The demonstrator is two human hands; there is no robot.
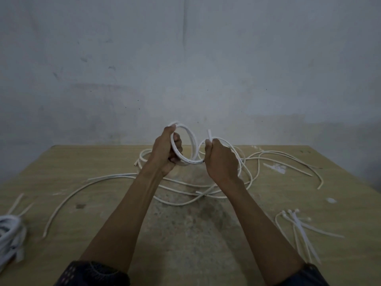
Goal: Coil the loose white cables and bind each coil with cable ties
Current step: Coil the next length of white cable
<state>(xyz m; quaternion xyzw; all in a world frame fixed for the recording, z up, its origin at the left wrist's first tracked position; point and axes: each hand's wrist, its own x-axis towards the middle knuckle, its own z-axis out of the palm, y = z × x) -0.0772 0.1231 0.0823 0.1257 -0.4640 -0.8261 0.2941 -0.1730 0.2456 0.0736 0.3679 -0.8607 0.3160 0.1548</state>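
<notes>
We grip the cable coil in the left hand and its end in the right hand, whose fingers are hidden.

Bundle of coiled white cable at the left edge: cut off by the frame and blurred; dark patterned sleeves: cropped by the bottom edge; right-hand fingertips: hidden behind the hand.

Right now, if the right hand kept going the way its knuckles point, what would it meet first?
Probably the coil held in the left hand, just up and left of the right hand; depth between them is unclear.
</notes>
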